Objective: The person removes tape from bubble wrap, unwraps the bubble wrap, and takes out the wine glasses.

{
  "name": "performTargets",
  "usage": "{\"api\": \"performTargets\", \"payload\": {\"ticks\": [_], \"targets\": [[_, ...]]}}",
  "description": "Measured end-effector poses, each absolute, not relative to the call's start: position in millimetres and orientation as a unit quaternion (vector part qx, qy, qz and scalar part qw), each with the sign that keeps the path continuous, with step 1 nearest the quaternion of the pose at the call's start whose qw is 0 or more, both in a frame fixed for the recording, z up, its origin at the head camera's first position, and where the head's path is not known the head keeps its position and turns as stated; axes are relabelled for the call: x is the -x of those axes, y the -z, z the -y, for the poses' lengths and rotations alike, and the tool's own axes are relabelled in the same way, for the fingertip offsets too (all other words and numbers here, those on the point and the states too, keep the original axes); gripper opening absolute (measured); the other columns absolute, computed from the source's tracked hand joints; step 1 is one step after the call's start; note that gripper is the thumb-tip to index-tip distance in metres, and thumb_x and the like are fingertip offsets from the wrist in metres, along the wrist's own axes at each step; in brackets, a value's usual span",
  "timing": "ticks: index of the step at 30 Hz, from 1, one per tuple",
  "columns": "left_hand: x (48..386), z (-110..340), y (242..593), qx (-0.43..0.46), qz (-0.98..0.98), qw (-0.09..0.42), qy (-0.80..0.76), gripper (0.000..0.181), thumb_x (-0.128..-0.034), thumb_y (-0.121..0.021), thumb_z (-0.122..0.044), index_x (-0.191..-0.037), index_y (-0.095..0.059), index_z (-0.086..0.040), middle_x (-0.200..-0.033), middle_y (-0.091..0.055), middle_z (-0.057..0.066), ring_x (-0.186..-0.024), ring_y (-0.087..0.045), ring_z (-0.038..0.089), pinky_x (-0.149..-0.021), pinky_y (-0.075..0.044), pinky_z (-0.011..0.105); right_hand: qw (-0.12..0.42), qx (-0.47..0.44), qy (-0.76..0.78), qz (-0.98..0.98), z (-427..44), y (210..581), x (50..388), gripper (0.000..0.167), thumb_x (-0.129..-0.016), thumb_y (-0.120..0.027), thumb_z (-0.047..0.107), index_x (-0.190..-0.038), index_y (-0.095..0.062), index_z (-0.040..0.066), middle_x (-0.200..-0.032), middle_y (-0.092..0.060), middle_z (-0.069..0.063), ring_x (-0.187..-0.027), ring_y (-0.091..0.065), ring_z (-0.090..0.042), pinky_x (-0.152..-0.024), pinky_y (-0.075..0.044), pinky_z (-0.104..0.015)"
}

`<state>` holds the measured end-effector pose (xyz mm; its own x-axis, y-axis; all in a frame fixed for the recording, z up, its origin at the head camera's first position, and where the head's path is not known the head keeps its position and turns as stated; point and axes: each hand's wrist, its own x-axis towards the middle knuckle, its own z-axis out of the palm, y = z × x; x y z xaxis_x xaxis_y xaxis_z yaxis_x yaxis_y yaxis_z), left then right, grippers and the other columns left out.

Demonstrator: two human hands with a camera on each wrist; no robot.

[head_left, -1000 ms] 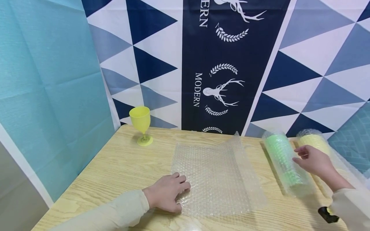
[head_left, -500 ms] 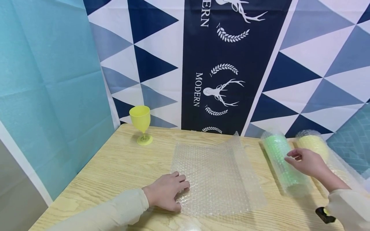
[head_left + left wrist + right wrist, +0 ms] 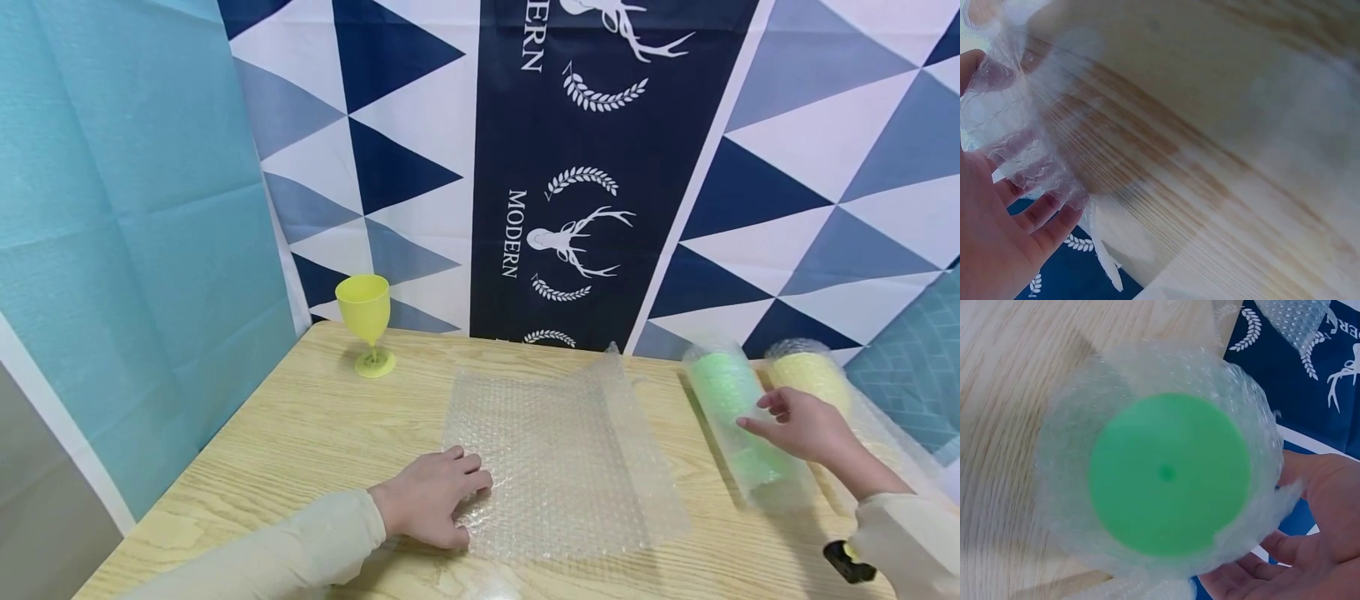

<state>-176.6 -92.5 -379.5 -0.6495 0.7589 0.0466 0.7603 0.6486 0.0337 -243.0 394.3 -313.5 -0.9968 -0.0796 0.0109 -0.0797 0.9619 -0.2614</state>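
A flat sheet of bubble wrap (image 3: 555, 467) lies on the table, its far right corner raised. My left hand (image 3: 438, 500) rests on its near left edge; in the left wrist view the clear wrap lies against spread fingers (image 3: 1054, 228). A green item rolled in bubble wrap (image 3: 720, 387) lies on the right; in the right wrist view its round green base (image 3: 1169, 475) shows inside the roll's end. My right hand (image 3: 806, 425) is at this roll's right side, fingers loosely bent and thumb apart. Whether it presses on the wrap, I cannot tell.
A yellow goblet (image 3: 365, 310) stands upright at the far left of the wooden table (image 3: 300, 433). Beyond my right hand lies a second bubble-wrap roll with something yellow inside (image 3: 810, 379). Patterned cloth (image 3: 405, 158) hangs behind the table, and a turquoise one (image 3: 150, 217) at the left.
My right hand has shifted slightly left over the green roll, and its thumb now reaches out farther from the fingers. The roll has rocked a little. My left hand stays put.
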Motion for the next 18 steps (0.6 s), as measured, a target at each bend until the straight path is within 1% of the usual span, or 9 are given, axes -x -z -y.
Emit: {"api": "performTargets", "payload": {"ticks": [6, 11, 16, 18], "targets": [[176, 93, 380, 0.418, 0.908, 0.015, 0.027, 0.04, -0.0671, -0.069, -0.039, -0.102, -0.056, -0.025, -0.084, -0.042, -0.014, -0.075, -0.034, 0.004, -0.06, -0.028, 0.012, -0.001, -0.026, -0.129, 0.991, -396, 316, 240, 0.076, -0.083, -0.07, 0.046, -0.11, -0.046, -0.022, -0.102, -0.055, -0.042, -0.09, -0.056, -0.05, -0.07, -0.051, -0.05], [177, 93, 380, 0.417, 0.908, 0.014, 0.029, 0.04, -0.0671, -0.069, -0.039, -0.103, -0.056, -0.026, -0.084, -0.043, -0.014, -0.075, -0.034, 0.004, -0.06, -0.028, 0.012, -0.003, -0.012, -0.13, 0.991, -399, 320, 240, 0.089, -0.08, -0.072, 0.05, -0.112, -0.04, -0.027, -0.109, -0.049, -0.048, -0.093, -0.054, -0.056, -0.071, -0.05, -0.053], [176, 93, 380, 0.417, 0.908, 0.015, 0.03, 0.041, -0.0671, -0.069, -0.039, -0.104, -0.057, -0.025, -0.084, -0.043, -0.014, -0.075, -0.034, 0.004, -0.06, -0.028, 0.012, -0.018, -0.005, -0.13, 0.991, -400, 323, 240, 0.101, -0.079, -0.072, 0.053, -0.119, -0.032, -0.03, -0.115, -0.042, -0.052, -0.097, -0.051, -0.059, -0.073, -0.05, -0.055], [176, 93, 380, 0.417, 0.908, 0.016, 0.031, 0.041, -0.067, -0.069, -0.039, -0.104, -0.057, -0.025, -0.084, -0.043, -0.014, -0.075, -0.034, 0.004, -0.06, -0.028, 0.012, -0.031, 0.0, -0.134, 0.991, -400, 324, 240, 0.104, -0.08, -0.069, 0.056, -0.121, -0.029, -0.03, -0.116, -0.04, -0.052, -0.098, -0.049, -0.06, -0.074, -0.05, -0.056]]}}
